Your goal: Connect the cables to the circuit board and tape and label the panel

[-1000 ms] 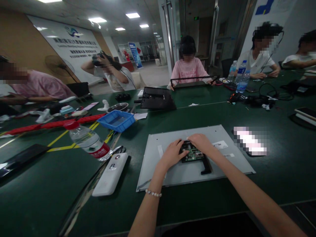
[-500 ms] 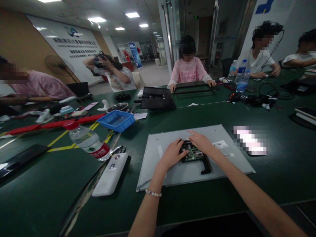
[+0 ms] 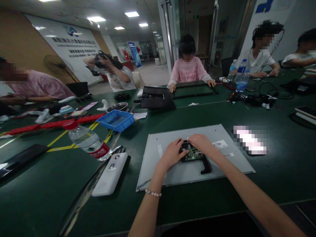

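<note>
A green circuit board (image 3: 194,155) in a black plastic frame (image 3: 206,167) lies on the back of a flat grey display panel (image 3: 153,161). My left hand (image 3: 171,153) grips the left side of the board, its thumb on the near left part and its fingers at the far left corner. Over the board's far edge, my right hand (image 3: 201,143) has its fingers bent down and drawn together near a small white piece. Whatever lies between those right fingertips is hidden. White labels (image 3: 220,144) are stuck on the panel to the right of the board.
Left of the panel are a white power bank (image 3: 111,174), a tilted water bottle (image 3: 87,141) and a blue tray (image 3: 116,120). A lit phone (image 3: 250,141) lies to the right. Across the green table, a person in pink (image 3: 187,70) holds a black frame (image 3: 195,95).
My right fingers, stretched out over the board's far edge before, have bent and drawn in. My left hand stays in place. The person opposite has tilted the black frame.
</note>
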### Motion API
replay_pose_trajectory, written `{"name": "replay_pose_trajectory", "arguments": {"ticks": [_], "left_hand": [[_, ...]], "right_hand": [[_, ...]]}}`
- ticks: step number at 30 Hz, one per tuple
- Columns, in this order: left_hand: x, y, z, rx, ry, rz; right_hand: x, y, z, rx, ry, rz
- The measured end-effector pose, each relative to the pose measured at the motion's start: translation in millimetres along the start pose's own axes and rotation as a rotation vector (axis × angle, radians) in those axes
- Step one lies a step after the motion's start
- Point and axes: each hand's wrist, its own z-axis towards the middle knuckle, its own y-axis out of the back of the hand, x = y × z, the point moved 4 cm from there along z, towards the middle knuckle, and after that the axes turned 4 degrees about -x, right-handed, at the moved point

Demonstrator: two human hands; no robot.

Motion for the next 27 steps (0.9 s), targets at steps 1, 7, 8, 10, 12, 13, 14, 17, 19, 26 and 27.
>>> {"name": "replay_pose_trajectory", "arguments": {"ticks": [1, 7, 8, 10, 12, 13, 14, 17, 19, 26, 27], "left_hand": [[0.1, 0.0, 0.0, 0.001, 0.002, 0.002], [0.0, 0.6, 0.0, -0.001, 0.004, 0.006], [0.0, 0.4, 0.0, 0.001, 0.005, 0.007], [0.1, 0.2, 0.0, 0.002, 0.007, 0.008], [-0.2, 0.3, 0.0, -0.001, 0.003, 0.007], [-0.4, 0.5, -0.1, -0.001, 0.001, 0.007], [-0.6, 0.7, -0.2, -0.002, 0.001, 0.006], [-1.1, 1.5, -0.7, 0.002, 0.005, 0.006], [-1.4, 2.1, -1.0, 0.003, 0.008, 0.004], [-2.4, 3.5, -2.3, 0.006, 0.001, -0.004], [-2.7, 3.8, -2.5, 0.004, -0.003, -0.007]], "right_hand": [[0.4, 0.8, -0.6, -0.012, 0.006, 0.001], [1.9, 0.9, -1.2, -0.038, 0.000, 0.007], [2.3, 0.9, -1.1, -0.034, -0.007, 0.009], [3.6, 2.6, -1.4, -0.033, -0.016, 0.013], [4.9, 7.4, -2.8, -0.052, -0.019, 0.024], [5.1, 10.8, -4.1, -0.067, -0.018, 0.033], [4.6, 14.4, -6.0, -0.081, -0.019, 0.045], [-2.6, 23.1, -16.0, -0.113, -0.046, 0.096], [-12.8, 24.1, -27.5, -0.128, -0.084, 0.133], [-48.3, -6.5, -85.0, -0.139, -0.246, 0.147], [-48.5, -11.2, -90.8, -0.117, -0.235, 0.159]]}}
